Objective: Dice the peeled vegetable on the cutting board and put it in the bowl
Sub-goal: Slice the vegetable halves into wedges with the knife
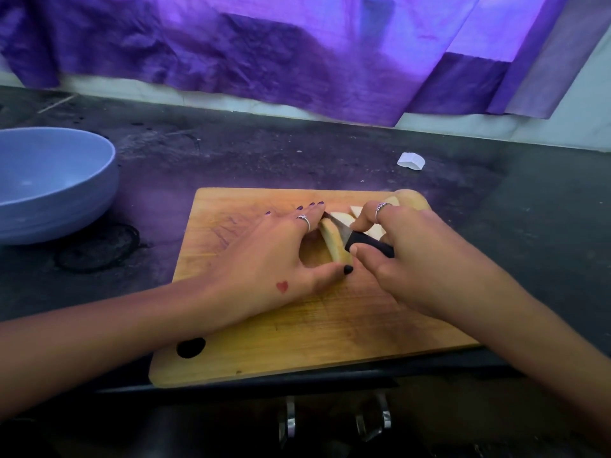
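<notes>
Purple wrinkled cloth hangs across the wall behind a dark, stained stone tabletop. Rectangular wooden cutting board with a round hole near its front left corner lies at the tabletop's near edge, and a wide pale blue bowl sits well apart from it at the far left. On the board, the left hand, with a small red heart mark on its back and dark-painted nails, steadies a pale peeled vegetable piece: its grip is clamped on the piece, fingers curled over the far end and thumb at the near end. The right hand has its grip wrapped tight around the black handle of a small knife, whose blade rests on the piece beside the left fingers. More pale cut pieces lie just behind the right fingers near the board's far right corner. A small white scrap lies on the tabletop beyond the board.
</notes>
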